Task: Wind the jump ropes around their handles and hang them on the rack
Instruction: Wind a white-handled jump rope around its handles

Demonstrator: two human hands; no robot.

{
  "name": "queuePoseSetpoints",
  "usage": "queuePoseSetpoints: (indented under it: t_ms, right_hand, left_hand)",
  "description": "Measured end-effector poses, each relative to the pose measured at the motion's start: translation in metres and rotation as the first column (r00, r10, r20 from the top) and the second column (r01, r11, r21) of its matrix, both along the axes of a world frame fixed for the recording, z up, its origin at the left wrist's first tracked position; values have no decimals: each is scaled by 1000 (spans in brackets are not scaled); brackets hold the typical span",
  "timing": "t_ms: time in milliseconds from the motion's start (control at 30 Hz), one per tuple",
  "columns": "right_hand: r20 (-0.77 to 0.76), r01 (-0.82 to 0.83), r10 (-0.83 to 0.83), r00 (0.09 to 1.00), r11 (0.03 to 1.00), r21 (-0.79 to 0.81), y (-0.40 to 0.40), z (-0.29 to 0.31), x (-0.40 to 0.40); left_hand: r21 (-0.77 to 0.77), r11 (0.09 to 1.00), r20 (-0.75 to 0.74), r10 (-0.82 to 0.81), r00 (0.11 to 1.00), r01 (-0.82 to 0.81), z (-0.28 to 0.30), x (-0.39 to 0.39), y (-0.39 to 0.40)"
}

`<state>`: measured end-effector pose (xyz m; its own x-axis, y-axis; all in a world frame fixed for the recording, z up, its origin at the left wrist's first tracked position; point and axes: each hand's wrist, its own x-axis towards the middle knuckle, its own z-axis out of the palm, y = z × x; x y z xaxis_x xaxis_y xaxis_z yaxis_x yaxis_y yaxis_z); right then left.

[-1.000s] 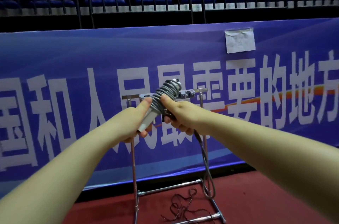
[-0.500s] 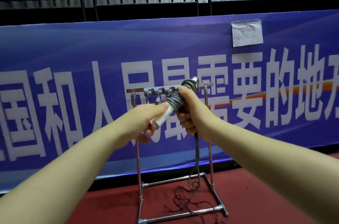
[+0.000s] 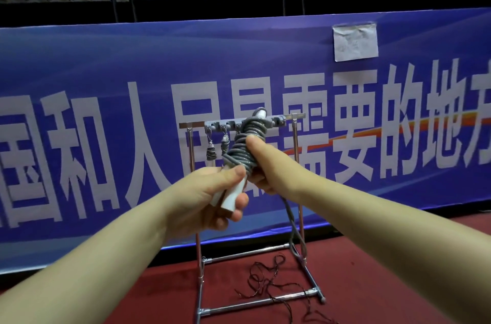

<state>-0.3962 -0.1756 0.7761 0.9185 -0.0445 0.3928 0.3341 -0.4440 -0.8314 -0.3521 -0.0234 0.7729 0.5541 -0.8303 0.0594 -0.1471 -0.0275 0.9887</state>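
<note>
A grey jump rope (image 3: 245, 147) is wound in thick coils round its white handles (image 3: 233, 196), held tilted in front of the rack. My left hand (image 3: 212, 198) grips the lower white ends of the handles. My right hand (image 3: 261, 164) holds the coiled part, thumb on top. A loose loop of rope (image 3: 292, 225) hangs down from my right hand. The metal rack (image 3: 297, 117) stands behind, its top bar fitted with grey hooks. Two small wound ropes (image 3: 211, 153) hang from the left hooks.
A thin dark cord (image 3: 265, 278) lies tangled on the red floor (image 3: 398, 270) inside the rack's base. A blue banner (image 3: 106, 71) with large white characters runs behind the rack, with a paper note (image 3: 355, 41) taped on it. Black railings stand above.
The hanging loop of rope has grown shorter as more rope is wound on the handles. The bundle has shifted slightly right and up against the rack's top bar.
</note>
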Motion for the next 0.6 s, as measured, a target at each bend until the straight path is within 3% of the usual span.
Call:
queuePoseSetpoints:
  t_ms: [100, 167, 300, 400, 467, 533, 600]
  right_hand:
    - [-41, 42, -42, 998, 999, 0, 0, -2, 7]
    - [-104, 78, -80, 991, 997, -25, -1, -5, 9]
    - [-197, 161, -189, 962, 975, -153, -2, -19, 10]
    - [-214, 182, -197, 957, 979, -88, -1, -28, 14]
    - [-212, 188, -192, 958, 981, -39, -2, -30, 16]
    - [-190, 178, -178, 966, 984, -13, -4, -33, 15]
    - [-114, 162, -164, 980, 986, -29, -5, -38, 12]
  left_hand:
    - [42, 994, 78, 97, 992, -100, 2, 0, -6]
    - [107, 975, 209, 167, 963, -193, 1, 6, -9]
    - [203, 923, 556, 166, 814, -326, -5, 13, -11]
    - [217, 893, 721, 126, 682, -394, -7, 14, -13]
    - [234, 877, 761, 104, 640, -421, -7, 18, -16]
    - [265, 879, 709, 101, 698, -397, -7, 20, -16]
    - [304, 917, 462, 94, 882, -257, -7, 21, -10]
